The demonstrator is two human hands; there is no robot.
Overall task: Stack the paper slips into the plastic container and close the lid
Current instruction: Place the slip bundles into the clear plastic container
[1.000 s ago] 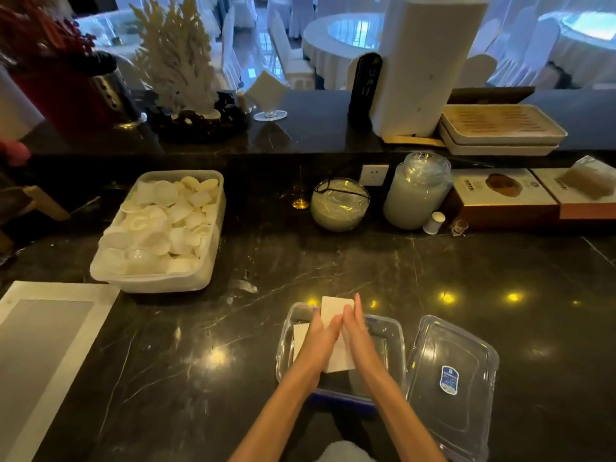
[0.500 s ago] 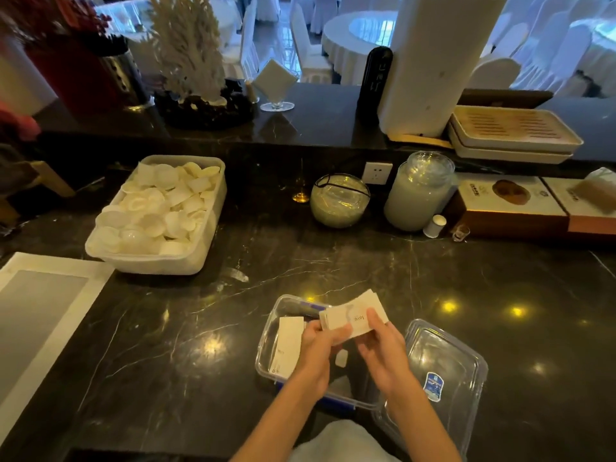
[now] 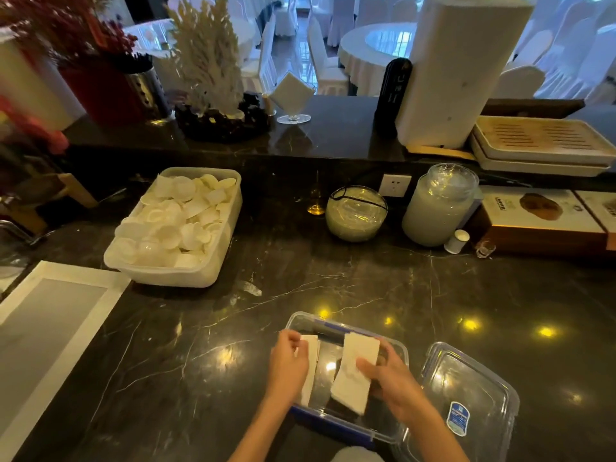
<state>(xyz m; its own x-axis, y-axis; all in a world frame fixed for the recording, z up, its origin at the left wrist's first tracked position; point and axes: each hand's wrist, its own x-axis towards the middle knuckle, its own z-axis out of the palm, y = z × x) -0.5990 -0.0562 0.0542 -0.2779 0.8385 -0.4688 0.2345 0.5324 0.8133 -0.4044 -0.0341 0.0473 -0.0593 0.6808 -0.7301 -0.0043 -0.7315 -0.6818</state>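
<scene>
Plastic container (image 3: 396, 348) at near edge of surface, lid (image 3: 480, 388) off beside it. Slip stack (image 3: 355, 375) pinched in right hand (image 3: 390, 381) fingers; second stack (image 3: 310, 368) gripped by left hand (image 3: 288, 365). Risk: stacks fanned or jammed if lowered tilted.

Open dark countertop (image 3: 206, 361) left of the plastic container (image 3: 396, 351); lid (image 3: 473, 388) blocks its right side, white tub (image 3: 173, 271) stands beyond.

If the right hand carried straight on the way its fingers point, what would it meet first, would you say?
The right hand points up-left over the plastic container; probably it would meet the other paper stack at the left hand, though depth is unclear.
</scene>
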